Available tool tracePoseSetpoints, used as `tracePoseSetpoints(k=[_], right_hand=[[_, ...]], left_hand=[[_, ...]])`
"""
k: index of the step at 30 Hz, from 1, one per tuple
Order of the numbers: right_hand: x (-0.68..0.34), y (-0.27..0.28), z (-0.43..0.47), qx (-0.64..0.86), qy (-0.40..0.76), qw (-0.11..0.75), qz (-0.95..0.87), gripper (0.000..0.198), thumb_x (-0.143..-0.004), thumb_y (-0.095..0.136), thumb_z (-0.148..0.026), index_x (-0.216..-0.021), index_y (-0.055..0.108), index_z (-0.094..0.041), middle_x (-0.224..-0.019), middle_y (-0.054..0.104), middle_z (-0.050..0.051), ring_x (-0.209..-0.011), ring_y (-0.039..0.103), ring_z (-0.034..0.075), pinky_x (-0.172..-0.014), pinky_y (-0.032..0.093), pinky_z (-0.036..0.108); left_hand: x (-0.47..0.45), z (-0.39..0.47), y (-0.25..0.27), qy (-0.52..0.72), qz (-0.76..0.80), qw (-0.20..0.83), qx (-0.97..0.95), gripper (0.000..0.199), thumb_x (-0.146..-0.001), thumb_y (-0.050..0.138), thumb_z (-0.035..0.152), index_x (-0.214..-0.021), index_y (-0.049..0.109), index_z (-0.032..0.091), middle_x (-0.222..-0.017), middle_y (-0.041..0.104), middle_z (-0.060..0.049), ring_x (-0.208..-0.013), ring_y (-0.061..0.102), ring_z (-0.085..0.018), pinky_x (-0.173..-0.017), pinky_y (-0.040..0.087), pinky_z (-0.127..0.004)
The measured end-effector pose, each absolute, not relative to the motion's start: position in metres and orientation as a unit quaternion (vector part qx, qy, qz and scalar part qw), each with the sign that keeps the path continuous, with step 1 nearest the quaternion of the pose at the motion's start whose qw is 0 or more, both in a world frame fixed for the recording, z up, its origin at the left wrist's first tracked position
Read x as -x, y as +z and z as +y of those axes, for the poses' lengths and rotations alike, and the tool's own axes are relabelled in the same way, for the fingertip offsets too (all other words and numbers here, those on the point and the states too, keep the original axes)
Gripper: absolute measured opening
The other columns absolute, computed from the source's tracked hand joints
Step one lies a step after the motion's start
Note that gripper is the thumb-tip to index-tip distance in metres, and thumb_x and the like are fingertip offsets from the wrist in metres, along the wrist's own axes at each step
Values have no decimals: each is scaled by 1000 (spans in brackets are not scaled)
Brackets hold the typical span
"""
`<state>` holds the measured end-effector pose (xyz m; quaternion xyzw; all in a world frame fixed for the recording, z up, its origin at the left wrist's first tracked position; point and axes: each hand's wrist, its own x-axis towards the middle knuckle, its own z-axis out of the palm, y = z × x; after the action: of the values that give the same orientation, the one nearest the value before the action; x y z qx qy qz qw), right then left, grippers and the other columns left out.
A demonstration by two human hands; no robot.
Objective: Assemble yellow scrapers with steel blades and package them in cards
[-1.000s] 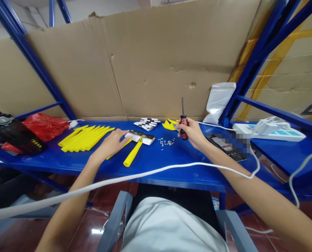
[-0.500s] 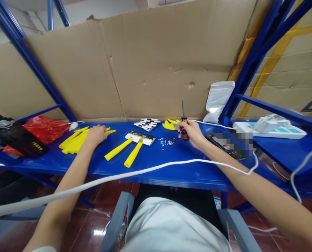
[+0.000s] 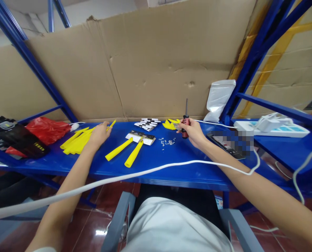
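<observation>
My left hand [image 3: 100, 134] is closed on the tapered end of a yellow plastic tube [image 3: 113, 123], whose tip pokes out past my fingers. Under and beside that wrist lies a pile of yellow tubes [image 3: 77, 141]. My right hand [image 3: 194, 133] grips a screwdriver [image 3: 185, 126] by its red and black handle, shaft pointing up. Something small and greyish shows at its fingertips, too unclear to name. Between the hands, two yellow tubes [image 3: 119, 149] rest with their narrow ends on black-and-white cards [image 3: 147, 140]. Small metal screws or nuts [image 3: 171, 142] are scattered nearby.
Folded black-and-white cards [image 3: 146, 124] and small yellow pieces [image 3: 168, 124] lie at the back. A white cable [image 3: 156, 169] crosses in front of the blue table [image 3: 158, 178]. A power strip [image 3: 271, 129] and a dark flat device [image 3: 224, 145] are right; a red bag [image 3: 47, 129] is left.
My left hand has lifted slightly and tilted the tube's tip upward from the pile. The screwdriver in my right hand has shifted a little to the right.
</observation>
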<state>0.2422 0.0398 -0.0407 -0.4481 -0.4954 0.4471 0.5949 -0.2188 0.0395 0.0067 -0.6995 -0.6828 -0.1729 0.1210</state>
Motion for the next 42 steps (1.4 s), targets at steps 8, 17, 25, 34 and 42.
tracePoseSetpoints(k=[8,17,25,34,42], right_hand=[[-246,-45,42,475,420,591,-498,35,-107,75,-41,-132,71,-17,-126,74,9,-104,75,22,-88,67,41],[-262,-32,41,493,372,576,-536,29,-108,73,-41,-124,72,-17,-114,75,6,-90,73,17,-79,66,35],[-274,-29,48,576,275,499,-586,37,-109,72,-45,-136,70,-19,-130,74,10,-105,75,23,-89,67,42],[-291,-17,47,627,85,379,-675,34,-105,73,-50,-93,70,-18,-86,73,4,-81,69,20,-77,56,34],[-284,-12,35,619,32,278,-734,30,-106,67,-45,-122,67,-20,-90,80,8,-85,74,25,-76,50,33]], left_hand=[[167,41,31,-349,-573,94,735,40,-114,42,41,-134,65,15,-119,77,-16,-96,75,-26,-98,60,-41],[66,-4,82,-552,-260,-330,720,27,-110,66,49,-113,63,23,-105,69,-7,-70,63,-12,-47,48,-21],[28,-12,101,-563,-195,-460,658,37,-93,90,47,-99,66,19,-94,62,-2,-63,56,-8,-39,42,-18],[43,17,62,-562,-227,-536,588,33,-90,92,38,-91,66,17,-88,62,-1,-60,52,-7,-38,40,-17],[47,25,55,-560,-232,-569,556,34,-89,91,35,-91,63,16,-88,63,0,-60,52,-7,-40,40,-16]])
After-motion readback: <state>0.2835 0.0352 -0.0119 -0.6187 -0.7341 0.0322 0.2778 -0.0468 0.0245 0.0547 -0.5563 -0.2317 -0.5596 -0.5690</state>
